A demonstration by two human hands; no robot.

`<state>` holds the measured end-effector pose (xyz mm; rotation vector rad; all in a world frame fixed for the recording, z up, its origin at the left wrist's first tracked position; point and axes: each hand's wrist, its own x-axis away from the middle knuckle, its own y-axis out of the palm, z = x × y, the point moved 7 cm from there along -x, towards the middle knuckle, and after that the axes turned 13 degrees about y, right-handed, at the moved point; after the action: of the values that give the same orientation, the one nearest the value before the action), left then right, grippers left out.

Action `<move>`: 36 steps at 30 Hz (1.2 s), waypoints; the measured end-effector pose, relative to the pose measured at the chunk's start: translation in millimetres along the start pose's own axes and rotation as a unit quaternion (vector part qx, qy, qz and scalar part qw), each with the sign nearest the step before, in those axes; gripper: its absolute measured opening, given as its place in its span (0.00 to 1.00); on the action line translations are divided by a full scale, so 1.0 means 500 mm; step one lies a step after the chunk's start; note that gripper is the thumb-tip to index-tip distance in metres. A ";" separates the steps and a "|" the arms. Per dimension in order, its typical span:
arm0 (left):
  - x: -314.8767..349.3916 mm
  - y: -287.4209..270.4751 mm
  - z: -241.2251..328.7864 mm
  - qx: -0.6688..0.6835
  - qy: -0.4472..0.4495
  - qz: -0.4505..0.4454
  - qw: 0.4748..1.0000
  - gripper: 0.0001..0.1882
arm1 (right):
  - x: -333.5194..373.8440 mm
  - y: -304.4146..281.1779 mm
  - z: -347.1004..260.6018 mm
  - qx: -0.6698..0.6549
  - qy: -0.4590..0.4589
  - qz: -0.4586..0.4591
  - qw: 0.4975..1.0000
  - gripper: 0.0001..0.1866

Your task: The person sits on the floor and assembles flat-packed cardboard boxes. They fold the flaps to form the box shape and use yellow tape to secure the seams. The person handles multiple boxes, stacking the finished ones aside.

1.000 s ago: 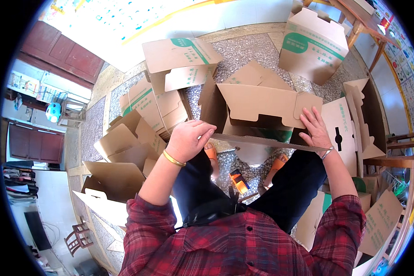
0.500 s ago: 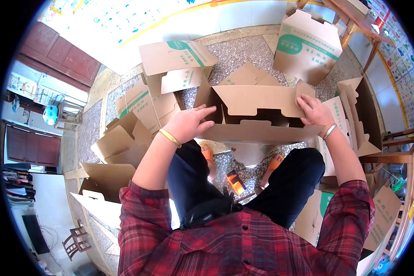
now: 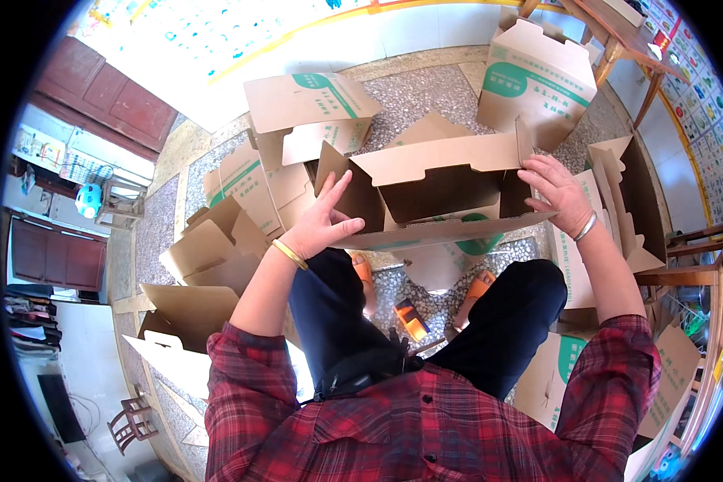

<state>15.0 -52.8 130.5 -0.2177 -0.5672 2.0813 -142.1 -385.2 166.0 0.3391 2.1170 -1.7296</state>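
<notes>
A brown cardboard box (image 3: pixel 446 163) with its top flaps raised stands in front of my knees. The dark inside shows between its far and near panels. My left hand (image 3: pixel 317 225) is at its left end, fingers spread and pointing up beside the left side flap (image 3: pixel 329 167), the thumb near the front panel (image 3: pixel 426 234). At the right end, my right hand (image 3: pixel 558 193) lies with outstretched fingers against the right side flap (image 3: pixel 524 140). Its thumb points in over the box's opening. Neither hand is wrapped round the cardboard.
Opened cartons stand to the left (image 3: pixel 217 241), and another carton (image 3: pixel 313 104) lies beyond them. A tall carton (image 3: pixel 534 84) stands at the far right, an open one (image 3: pixel 631 201) nearer. An orange-and-black object (image 3: pixel 412 320) lies between my feet. A wooden table (image 3: pixel 610 40) is at the back right.
The box's left side flap now stands up, and the opening shows wider. My left hand has moved down and left, its fingers turned upward. My right hand has shifted slightly down.
</notes>
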 end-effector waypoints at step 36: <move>0.005 0.040 -0.090 0.367 -0.032 0.183 0.911 0.44 | -0.032 0.046 0.022 0.056 0.399 -0.343 0.849 0.28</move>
<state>15.0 -46.2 81.7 0.2006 0.2728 2.5175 -116.5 -390.3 151.1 0.4132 2.9960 -2.4131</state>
